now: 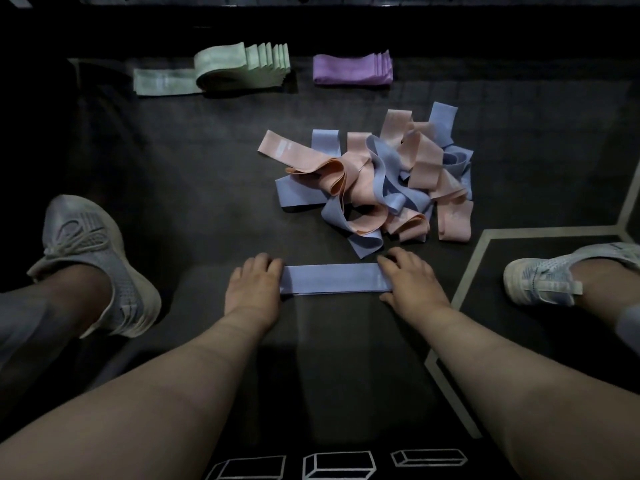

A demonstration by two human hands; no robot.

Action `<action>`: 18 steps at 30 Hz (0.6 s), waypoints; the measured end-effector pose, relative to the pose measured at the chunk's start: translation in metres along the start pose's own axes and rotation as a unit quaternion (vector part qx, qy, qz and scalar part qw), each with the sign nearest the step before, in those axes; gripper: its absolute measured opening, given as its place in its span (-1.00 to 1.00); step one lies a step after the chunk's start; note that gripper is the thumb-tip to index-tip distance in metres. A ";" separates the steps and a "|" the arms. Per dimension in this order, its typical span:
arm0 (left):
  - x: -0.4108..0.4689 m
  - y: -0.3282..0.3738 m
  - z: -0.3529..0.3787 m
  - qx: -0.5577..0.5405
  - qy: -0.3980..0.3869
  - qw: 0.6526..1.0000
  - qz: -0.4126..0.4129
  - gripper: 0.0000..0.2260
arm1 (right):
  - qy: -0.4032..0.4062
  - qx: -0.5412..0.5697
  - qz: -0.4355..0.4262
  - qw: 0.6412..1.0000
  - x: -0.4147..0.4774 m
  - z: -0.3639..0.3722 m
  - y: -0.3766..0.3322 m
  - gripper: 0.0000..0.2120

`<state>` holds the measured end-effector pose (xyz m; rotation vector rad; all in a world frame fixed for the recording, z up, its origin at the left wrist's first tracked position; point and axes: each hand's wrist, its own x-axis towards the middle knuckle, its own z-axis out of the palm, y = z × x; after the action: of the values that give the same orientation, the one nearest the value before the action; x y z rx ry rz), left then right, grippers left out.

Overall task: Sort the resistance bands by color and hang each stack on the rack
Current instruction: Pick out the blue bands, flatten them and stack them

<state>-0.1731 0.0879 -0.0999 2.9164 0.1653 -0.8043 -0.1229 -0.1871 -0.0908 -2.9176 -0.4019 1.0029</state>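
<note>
Blue band (335, 278): flat, 6 o'clock of pile (374, 181).
Hands: left hand (254, 284), right hand (412, 282) grip opposite ends.
Tip: pull flat, square edges.

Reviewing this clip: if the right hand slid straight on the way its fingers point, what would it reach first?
The right hand, at the end of the flat blue band, points at the mixed pile; its nearest blue loop would likely come first.

Bare forearms (207, 368), 2 pale grey laced sneakers (97, 265).
</note>
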 end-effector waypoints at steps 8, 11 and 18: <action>0.001 -0.004 0.003 0.030 0.005 0.999 0.032 -0.66 | 0.010 0.019 -0.016 1.000 0.001 0.000 0.000 -0.42; -0.004 -0.004 0.002 -0.015 -0.015 1.000 -0.004 -0.51 | -0.001 0.051 0.012 0.999 -0.006 0.000 0.000 -0.32; -0.006 0.001 -0.002 -0.361 -0.004 0.854 -0.374 -0.51 | 0.083 0.412 0.427 0.801 0.006 0.012 -0.006 -0.61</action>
<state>-0.1769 0.0869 -0.0948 2.0731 1.3348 -0.6144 -0.1264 -0.1802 -0.1031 -2.2245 1.1603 0.6461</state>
